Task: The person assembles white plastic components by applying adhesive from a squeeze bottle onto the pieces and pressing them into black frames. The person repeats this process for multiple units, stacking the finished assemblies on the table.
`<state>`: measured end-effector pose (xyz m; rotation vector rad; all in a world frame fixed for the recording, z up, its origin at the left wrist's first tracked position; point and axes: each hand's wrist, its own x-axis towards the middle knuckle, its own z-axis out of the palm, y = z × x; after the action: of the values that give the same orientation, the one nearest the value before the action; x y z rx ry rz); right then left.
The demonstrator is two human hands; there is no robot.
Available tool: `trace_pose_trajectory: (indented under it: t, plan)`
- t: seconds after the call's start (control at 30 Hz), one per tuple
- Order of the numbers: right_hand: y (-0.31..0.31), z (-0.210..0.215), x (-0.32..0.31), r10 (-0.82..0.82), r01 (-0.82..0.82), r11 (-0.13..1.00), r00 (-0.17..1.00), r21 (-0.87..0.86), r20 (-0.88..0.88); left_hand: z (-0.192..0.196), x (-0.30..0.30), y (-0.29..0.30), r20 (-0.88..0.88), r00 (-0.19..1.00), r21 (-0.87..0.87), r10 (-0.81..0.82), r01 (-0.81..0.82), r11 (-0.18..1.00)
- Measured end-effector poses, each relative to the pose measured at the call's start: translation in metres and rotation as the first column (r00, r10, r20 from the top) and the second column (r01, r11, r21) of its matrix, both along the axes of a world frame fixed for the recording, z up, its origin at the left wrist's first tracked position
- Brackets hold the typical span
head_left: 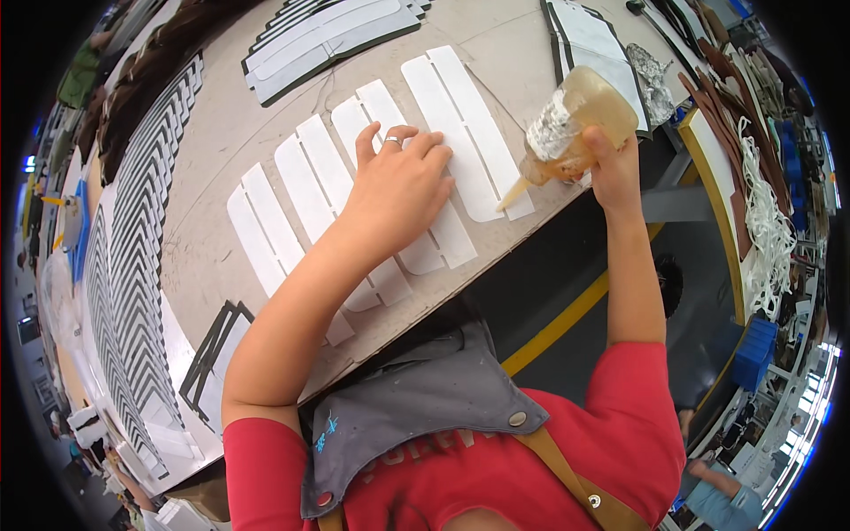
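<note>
Head view: white strips [460,124] are laid side by side on the workbench [221,133], long axes running away from the body. The left hand [398,190] is pressed flat, fingers spread, on the middle strips. The glue bottle [580,119] is gripped by the right hand [613,164], nozzle tilted onto the rightmost strip's near end, just right of the left hand.

One head-worn fisheye view looks steeply down from close above the pale brown work surface [221,150], which tilts across the frame's upper left; edges bend toward the rim.
</note>
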<state>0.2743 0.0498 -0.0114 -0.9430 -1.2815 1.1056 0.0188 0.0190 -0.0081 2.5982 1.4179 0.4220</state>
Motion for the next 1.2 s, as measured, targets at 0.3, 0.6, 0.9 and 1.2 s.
trace_pose_trajectory:
  t: [0.3, 0.6, 0.9, 1.2]
  plan:
    - [0.066, 0.018, -0.029, -0.011, 0.015, 0.961, 1.000, 0.275, -0.016, 0.005, 0.015, 0.001, -0.145, 0.987, 0.016, 0.070, -0.068, 0.998]
    - [0.139, 0.002, -0.062, -0.091, 0.046, 0.945, 0.988, 0.325, 0.125, 0.000, 0.015, 0.000, -0.125, 0.989, 0.034, 0.077, -0.073, 0.997]
    - [0.128, 0.002, -0.046, -0.054, 0.009, 0.964, 0.986, 0.266, 0.160, 0.001, 0.014, 0.000, -0.112, 0.991, 0.012, 0.077, -0.076, 0.997]
    - [0.070, 0.008, -0.019, -0.006, -0.008, 0.996, 0.990, 0.094, 0.143, 0.004, 0.016, -0.001, -0.119, 0.989, 0.010, 0.092, -0.092, 0.996]
